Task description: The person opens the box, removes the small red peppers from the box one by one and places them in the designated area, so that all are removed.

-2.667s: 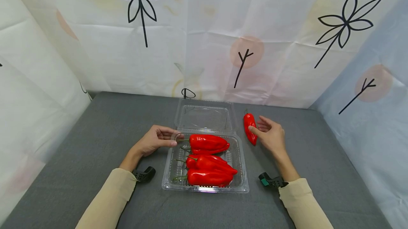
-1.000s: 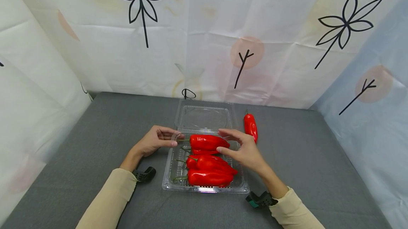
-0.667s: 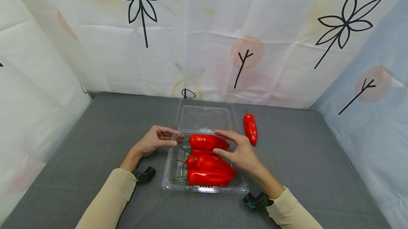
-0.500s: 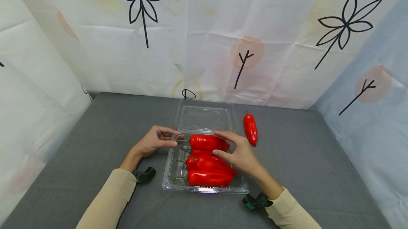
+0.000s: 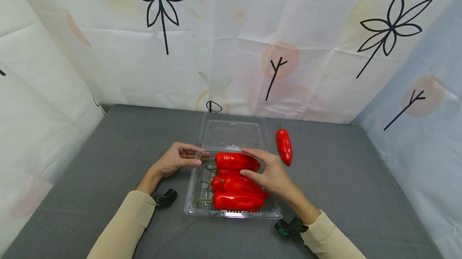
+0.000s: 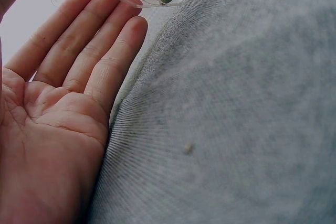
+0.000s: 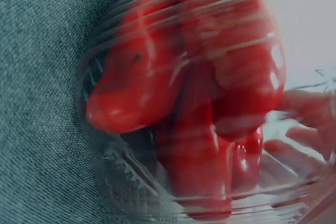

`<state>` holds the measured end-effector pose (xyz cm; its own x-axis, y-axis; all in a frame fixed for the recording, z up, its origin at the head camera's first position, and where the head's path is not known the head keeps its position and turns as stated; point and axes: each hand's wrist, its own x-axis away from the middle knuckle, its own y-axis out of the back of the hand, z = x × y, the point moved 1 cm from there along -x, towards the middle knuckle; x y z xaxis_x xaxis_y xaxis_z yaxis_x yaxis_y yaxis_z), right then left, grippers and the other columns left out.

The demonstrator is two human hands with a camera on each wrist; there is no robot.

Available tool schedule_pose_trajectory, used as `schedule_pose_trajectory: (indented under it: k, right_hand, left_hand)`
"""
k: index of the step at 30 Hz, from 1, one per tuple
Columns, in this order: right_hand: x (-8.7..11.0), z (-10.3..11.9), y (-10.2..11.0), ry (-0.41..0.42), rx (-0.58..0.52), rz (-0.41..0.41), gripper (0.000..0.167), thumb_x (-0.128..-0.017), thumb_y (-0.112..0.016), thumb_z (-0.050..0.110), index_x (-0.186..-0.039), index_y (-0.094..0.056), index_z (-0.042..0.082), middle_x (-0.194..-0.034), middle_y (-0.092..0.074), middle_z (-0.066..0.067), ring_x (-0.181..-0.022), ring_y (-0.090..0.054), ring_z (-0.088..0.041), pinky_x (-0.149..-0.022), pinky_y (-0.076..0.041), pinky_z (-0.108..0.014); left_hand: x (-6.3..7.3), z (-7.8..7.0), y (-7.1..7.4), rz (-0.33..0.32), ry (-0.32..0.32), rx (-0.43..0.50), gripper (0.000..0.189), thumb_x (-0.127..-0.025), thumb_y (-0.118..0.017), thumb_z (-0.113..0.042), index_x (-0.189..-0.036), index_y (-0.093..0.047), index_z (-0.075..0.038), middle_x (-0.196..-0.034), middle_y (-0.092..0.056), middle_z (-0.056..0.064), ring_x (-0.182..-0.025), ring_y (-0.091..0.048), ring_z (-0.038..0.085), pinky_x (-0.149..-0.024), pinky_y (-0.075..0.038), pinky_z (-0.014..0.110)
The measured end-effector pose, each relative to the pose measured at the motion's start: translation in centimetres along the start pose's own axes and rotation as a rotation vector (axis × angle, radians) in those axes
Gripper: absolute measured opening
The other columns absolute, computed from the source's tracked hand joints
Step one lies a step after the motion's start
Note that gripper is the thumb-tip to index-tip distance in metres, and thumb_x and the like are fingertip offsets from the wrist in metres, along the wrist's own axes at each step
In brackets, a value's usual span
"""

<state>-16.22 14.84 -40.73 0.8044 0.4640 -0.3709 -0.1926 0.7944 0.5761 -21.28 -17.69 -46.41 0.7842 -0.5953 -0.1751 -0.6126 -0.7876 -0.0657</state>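
Note:
A clear plastic clamshell box (image 5: pixel 195 209) stands on the cloth, holding several glossy red peppers with green stems. My left hand (image 5: pixel 175 160) is at its far left corner; in the left wrist view the fingers (image 6: pixel 79 51) are straight, tips against the clear wall. Reaching in from the right, my right hand (image 5: pixel 272 173) has thumb and fingers on either side of the farthest pepper (image 5: pixel 231 160), near its tip, gripping it. From the right wrist, two near peppers (image 7: pixel 239 61) show blurred through the plastic. Outside the box lies another red pepper (image 5: pixel 284 146), behind my right hand.
The box's lid (image 5: pixel 232 131) lies folded back towards the rear fabric wall (image 5: pixel 231 50), which has printed leaves and flowers. Grey cloth (image 5: pixel 343 179) covers the tabletop. Further fabric hangs at both sides. A black strap (image 5: pixel 164 197) is on each wrist.
My right hand has left the loose pepper and moved left into the box, onto the farthest pepper. Over the last half second it has barely shifted. My left hand stays at the corner.

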Motion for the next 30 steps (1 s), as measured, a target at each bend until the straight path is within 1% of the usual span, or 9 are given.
schedule_pose_trajectory:
  k: [6,12,17,21,25,30]
  right_hand:
    - [-0.48,0.07,-0.23,0.026,0.034,0.022,0.057,-0.081,-0.086,0.006,-0.134,-0.065,0.004,-0.129,-0.068,-0.01,-0.116,-0.066,-0.027,-0.095,-0.055,-0.047]
    - [-0.52,-0.36,-0.66,0.065,0.074,0.029,0.058,-0.079,-0.087,0.005,-0.133,-0.064,0.001,-0.129,-0.068,-0.011,-0.115,-0.066,-0.028,-0.093,-0.056,-0.045]
    - [-0.44,-0.32,-0.77,0.088,0.1,0.029,0.059,-0.08,-0.086,0.004,-0.134,-0.064,0.004,-0.128,-0.068,-0.012,-0.113,-0.066,-0.028,-0.089,-0.058,-0.042]
    - [-0.38,-0.36,-0.82,0.082,0.099,0.03,0.059,-0.08,-0.086,0.003,-0.134,-0.064,0.005,-0.128,-0.068,-0.012,-0.113,-0.066,-0.028,-0.088,-0.059,-0.041]
    - [-0.35,-0.4,-0.86,0.074,0.105,0.021,0.056,-0.079,-0.086,0.003,-0.131,-0.066,0.004,-0.125,-0.07,-0.011,-0.111,-0.067,-0.026,-0.087,-0.059,-0.039]
    - [-0.36,-0.36,-0.86,0.04,0.108,0.014,0.054,-0.077,-0.088,0.004,-0.128,-0.069,0.004,-0.122,-0.071,-0.009,-0.101,-0.068,-0.024,-0.08,-0.06,-0.038]
  left_hand:
    - [0.03,-0.01,0.03,-0.001,-0.003,0.002,0.046,-0.088,-0.077,0.0,-0.126,-0.058,0.02,-0.122,-0.067,0.027,-0.114,-0.068,0.028,-0.092,-0.056,0.034]
    - [-0.02,0.02,-0.01,0.008,-0.001,0.012,0.046,-0.088,-0.076,0.0,-0.126,-0.058,0.019,-0.123,-0.067,0.027,-0.115,-0.067,0.031,-0.092,-0.056,0.035]
    - [0.0,0.05,0.04,0.011,-0.004,0.018,0.046,-0.089,-0.076,0.0,-0.127,-0.058,0.019,-0.124,-0.067,0.027,-0.116,-0.067,0.031,-0.093,-0.056,0.036]
    - [0.02,0.09,0.09,0.016,-0.013,0.021,0.046,-0.089,-0.076,0.0,-0.126,-0.058,0.019,-0.123,-0.067,0.026,-0.115,-0.068,0.03,-0.093,-0.056,0.035]
    - [0.05,0.08,0.07,0.022,-0.019,0.028,0.046,-0.089,-0.076,0.0,-0.126,-0.057,0.02,-0.124,-0.066,0.028,-0.116,-0.067,0.03,-0.093,-0.056,0.035]
    - [0.0,0.1,0.08,0.027,-0.026,0.034,0.046,-0.089,-0.076,0.0,-0.126,-0.057,0.021,-0.124,-0.065,0.029,-0.117,-0.067,0.03,-0.094,-0.055,0.035]
